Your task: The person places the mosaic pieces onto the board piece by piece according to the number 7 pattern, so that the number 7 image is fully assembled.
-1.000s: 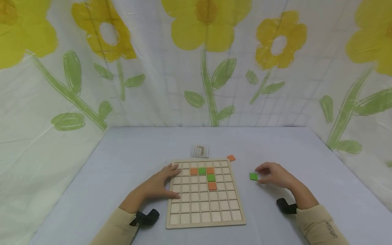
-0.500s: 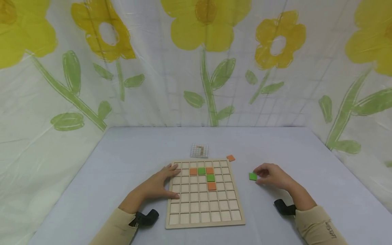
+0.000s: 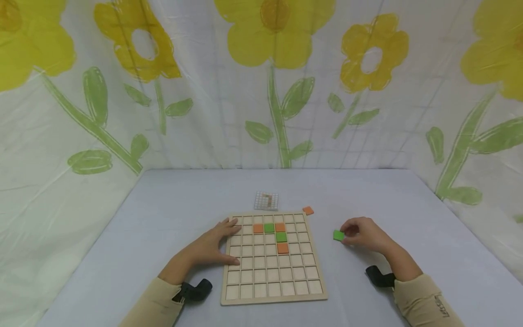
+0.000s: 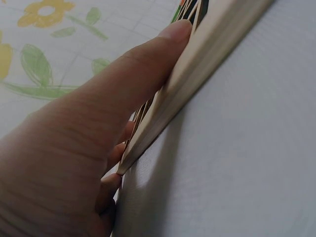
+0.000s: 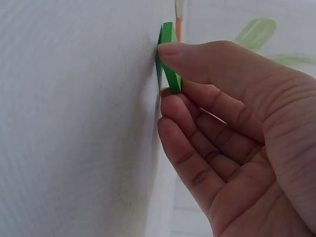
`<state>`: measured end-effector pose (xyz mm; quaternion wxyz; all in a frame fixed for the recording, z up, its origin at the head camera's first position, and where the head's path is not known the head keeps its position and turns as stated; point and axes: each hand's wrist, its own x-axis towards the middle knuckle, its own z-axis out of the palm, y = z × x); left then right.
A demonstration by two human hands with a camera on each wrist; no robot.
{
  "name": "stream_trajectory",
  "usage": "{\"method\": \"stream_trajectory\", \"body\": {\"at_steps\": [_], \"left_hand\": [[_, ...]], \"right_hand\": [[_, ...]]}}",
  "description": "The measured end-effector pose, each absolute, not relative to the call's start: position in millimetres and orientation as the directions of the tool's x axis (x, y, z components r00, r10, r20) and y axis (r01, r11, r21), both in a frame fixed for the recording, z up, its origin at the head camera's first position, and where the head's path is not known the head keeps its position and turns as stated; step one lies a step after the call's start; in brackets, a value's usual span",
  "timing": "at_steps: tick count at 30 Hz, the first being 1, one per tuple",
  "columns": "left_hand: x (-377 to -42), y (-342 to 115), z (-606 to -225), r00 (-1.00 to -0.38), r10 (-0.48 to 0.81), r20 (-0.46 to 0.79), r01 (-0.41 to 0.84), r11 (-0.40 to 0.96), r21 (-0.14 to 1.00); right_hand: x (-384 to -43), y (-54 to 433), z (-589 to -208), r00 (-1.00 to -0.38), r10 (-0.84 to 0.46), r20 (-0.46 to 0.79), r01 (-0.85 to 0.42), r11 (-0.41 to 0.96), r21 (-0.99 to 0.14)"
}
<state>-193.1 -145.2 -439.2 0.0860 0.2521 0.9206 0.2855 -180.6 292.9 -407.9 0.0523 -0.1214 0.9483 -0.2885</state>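
My right hand [image 3: 365,235] pinches a small green square tile [image 3: 338,235] between thumb and fingertips, right of the board. In the right wrist view the green tile [image 5: 170,59] is tilted, one edge close to the tablecloth. My left hand [image 3: 212,244] rests on the left edge of a wooden grid board [image 3: 273,300], fingers spread and straight. The left wrist view shows the left thumb [image 4: 143,69] over the board's rim [image 4: 163,111]. Three orange tiles, one of them the lower orange tile [image 3: 283,248], and two green tiles sit in the board's cells.
A loose orange tile [image 3: 308,210] lies at the board's far right corner. Behind the board is a small card [image 3: 266,200] with a printed grid pattern. A white cloth [image 3: 196,186] covers the table, and a flower-printed curtain [image 3: 204,113] hangs behind and at the sides.
My right fingers have closed in on the green tile, which has turned slightly and tipped up. My left hand and the board have stayed in place.
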Motion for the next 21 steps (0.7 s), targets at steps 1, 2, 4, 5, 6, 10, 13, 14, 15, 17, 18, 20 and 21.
{"method": "stream_trajectory", "body": {"at_steps": [1,2,4,5,6,10,13,14,15,17,18,20,21], "left_hand": [[-192.9,-145.2,-438.9,-0.859,0.511,-0.018,0.412,0.712,0.568],[-192.9,-145.2,-438.7,-0.86,0.511,-0.019,0.411,0.713,0.568],[-192.7,-145.2,-438.4,-0.86,0.51,-0.021,0.41,0.714,0.567],[-192.7,-145.2,-438.3,-0.86,0.51,-0.02,0.41,0.714,0.568],[-192.5,-145.1,-437.9,-0.86,0.51,-0.021,0.409,0.713,0.569],[-192.4,-144.9,-437.6,-0.858,0.514,-0.019,0.41,0.706,0.578],[-192.6,-144.8,-437.6,-0.857,0.514,-0.02,0.41,0.705,0.579],[-192.6,-144.8,-437.6,-0.857,0.514,-0.019,0.41,0.705,0.579],[-192.8,-144.9,-437.8,-0.857,0.514,-0.019,0.41,0.705,0.579],[-192.9,-145.0,-437.6,-0.858,0.514,-0.019,0.409,0.704,0.58],[-192.8,-145.1,-437.7,-0.857,0.515,-0.017,0.411,0.703,0.58],[-192.8,-145.1,-437.6,-0.856,0.516,-0.018,0.412,0.704,0.578],[-192.7,-145.1,-437.4,-0.857,0.516,-0.018,0.412,0.704,0.578]], "right_hand": [[-180.4,292.4,-407.2,-0.964,-0.264,-0.03,-0.203,0.803,-0.56],[-180.2,292.1,-406.8,-0.963,-0.27,-0.029,-0.207,0.801,-0.562],[-179.6,290.9,-405.7,-0.96,-0.279,-0.03,-0.213,0.794,-0.569],[-179.2,290.2,-404.8,-0.957,-0.288,-0.028,-0.221,0.79,-0.572],[-178.8,289.7,-404.0,-0.954,-0.3,-0.024,-0.232,0.785,-0.575],[-177.3,286.4,-400.1,-0.94,-0.342,-0.011,-0.271,0.762,-0.588],[-176.6,283.2,-397.8,-0.922,-0.387,0.006,-0.315,0.742,-0.591],[-176.4,281.7,-397.1,-0.915,-0.402,0.013,-0.332,0.736,-0.59],[-176.3,280.1,-396.5,-0.909,-0.417,0.018,-0.347,0.73,-0.589],[-176.2,276.5,-395.4,-0.896,-0.444,0.023,-0.371,0.717,-0.59],[-176.1,274.6,-394.9,-0.89,-0.456,0.025,-0.381,0.711,-0.591],[-176.0,270.6,-394.2,-0.879,-0.477,0.023,-0.394,0.697,-0.598],[-176.0,268.7,-394.2,-0.873,-0.487,0.022,-0.4,0.691,-0.602]]}}
